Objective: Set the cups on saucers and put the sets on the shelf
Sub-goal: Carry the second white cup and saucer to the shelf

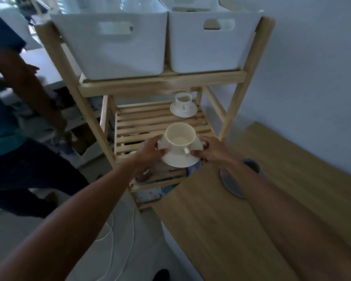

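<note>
Both hands carried one set toward the slatted middle shelf (160, 118) of the wooden rack. The left hand (150, 152) was curled around the saucer (178, 160) at its nine o'clock rim, thumb on top and fingers out of sight beneath; the right hand (209, 149) pinched the rim at about three o'clock in the same way. The cream cup (180, 137) sat loose on the saucer, its handle pointing toward five o'clock, between the two thumbs. The set appeared to hover over the shelf's front edge; whether it touched the slats could not be told.

The chief risk, as I judged it, was the cup sliding. Nothing held it but its own weight, so any tilt of the saucer, or a bump of the saucer's underside on the front rail, could have sent it off toward the floor.

A second set, cup on saucer (183, 105), already stood at the back of the shelf near twelve o'clock, well apart from the carried one. Pushing the new set in too far could have knocked the two together. The upper shelf holding two white bins (209, 43) hung over the back, so lifting high to clear that set risked striking the rail above. A grey saucer (229, 182) lay on the tabletop (221, 230) under the right forearm, where a careless withdrawal might have dragged it.
</note>
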The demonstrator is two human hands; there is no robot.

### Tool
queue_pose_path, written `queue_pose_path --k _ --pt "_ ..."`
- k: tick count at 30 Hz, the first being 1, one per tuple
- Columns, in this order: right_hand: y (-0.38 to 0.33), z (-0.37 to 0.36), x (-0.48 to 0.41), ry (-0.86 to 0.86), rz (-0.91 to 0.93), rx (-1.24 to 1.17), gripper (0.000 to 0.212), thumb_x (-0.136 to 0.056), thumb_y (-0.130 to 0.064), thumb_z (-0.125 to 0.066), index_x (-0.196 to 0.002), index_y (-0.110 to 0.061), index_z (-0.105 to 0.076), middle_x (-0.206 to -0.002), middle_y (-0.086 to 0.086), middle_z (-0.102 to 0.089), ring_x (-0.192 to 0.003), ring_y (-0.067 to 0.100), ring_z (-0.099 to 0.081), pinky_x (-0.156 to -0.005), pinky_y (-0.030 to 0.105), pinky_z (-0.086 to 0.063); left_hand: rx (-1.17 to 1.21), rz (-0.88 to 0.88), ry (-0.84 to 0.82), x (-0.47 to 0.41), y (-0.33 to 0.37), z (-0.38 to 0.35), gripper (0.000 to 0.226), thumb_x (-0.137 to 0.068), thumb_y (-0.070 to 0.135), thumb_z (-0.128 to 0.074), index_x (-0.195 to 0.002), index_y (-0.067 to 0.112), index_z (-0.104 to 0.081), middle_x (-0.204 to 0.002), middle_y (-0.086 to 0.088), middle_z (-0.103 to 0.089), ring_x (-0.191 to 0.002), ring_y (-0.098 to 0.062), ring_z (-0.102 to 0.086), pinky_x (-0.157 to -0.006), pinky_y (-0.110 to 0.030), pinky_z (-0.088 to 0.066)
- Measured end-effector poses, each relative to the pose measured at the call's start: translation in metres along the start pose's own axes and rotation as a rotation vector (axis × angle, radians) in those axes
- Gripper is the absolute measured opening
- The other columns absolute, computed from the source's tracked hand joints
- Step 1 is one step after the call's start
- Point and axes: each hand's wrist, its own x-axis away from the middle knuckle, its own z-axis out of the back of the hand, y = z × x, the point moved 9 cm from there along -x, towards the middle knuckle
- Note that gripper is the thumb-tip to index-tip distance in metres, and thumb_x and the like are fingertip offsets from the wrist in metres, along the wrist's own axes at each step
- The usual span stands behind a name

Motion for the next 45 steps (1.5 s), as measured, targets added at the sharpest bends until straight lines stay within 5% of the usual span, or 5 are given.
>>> queue_pose_path --k 3,11,23,34,45 --pt "-0.004 -0.017 -0.048 -0.018 0.003 0.007 0.064 -0.083 -0.023 -0.078 -0.141 -0.021 -0.051 -0.110 0.007 -0.072 -0.068 0.017 -0.066 -0.053 0.028 -0.055 0.078 0.045 0.004 -0.033 -0.027 0.016 0.053 -0.083 0.026 -0.070 -0.133 0.028 -0.053 -0.091 0.011 -0.063 -0.080 -0.001 -0.058 -0.058 -0.008 -0.046" --pt "0.006 -0.058 -0.159 -0.003 -0.019 0.018 0.065 -0.077 -0.024 -0.082 -0.137 -0.022 -0.056 -0.110 -0.001 -0.068 -0.088 0.015 -0.064 -0.047 0.016 -0.047 0.045 0.102 0.071 -0.107 -0.096 0.037 0.048 -0.085 0.026 -0.068 -0.130 0.032 -0.054 -0.094 0.008 -0.064 -0.089 -0.015 -0.060 -0.068 -0.022 -0.047" --pt "-0.005 -0.089 -0.298 -0.023 0.001 0.155 0.057 -0.078 -0.022 -0.079 -0.132 -0.018 -0.060 -0.126 0.004 -0.065 -0.110 0.023 -0.061 -0.096 0.041 -0.051 -0.001 0.272 0.247 -0.214 -0.155 0.071 0.044 -0.087 0.024 -0.066 -0.130 0.020 -0.057 -0.108 -0.003 -0.064 -0.093 -0.018 -0.059 -0.073 -0.026 -0.051" --pt "-0.011 -0.091 -0.357 0.018 -0.025 0.234 0.044 -0.077 -0.029 -0.080 -0.118 -0.024 -0.067 -0.109 0.004 -0.073 -0.086 0.023 -0.072 -0.084 0.043 -0.058 -0.196 0.281 0.268 -0.265 -0.157 0.089 0.042 -0.085 0.024 -0.068 -0.125 0.014 -0.061 -0.120 -0.015 -0.065 -0.110 -0.031 -0.059 -0.095 -0.040 -0.050" --pt "-0.014 -0.095 -0.363 0.068 -0.026 0.262 0.045 -0.084 -0.023 -0.075 -0.125 -0.009 -0.063 -0.119 0.014 -0.067 -0.102 0.028 -0.067 -0.084 0.042 -0.058 -0.403 0.249 0.200 -0.279 -0.163 0.090 0.040 -0.088 0.032 -0.063 -0.122 0.013 -0.061 -0.119 -0.016 -0.065 -0.109 -0.031 -0.057 -0.077 -0.030 -0.037"
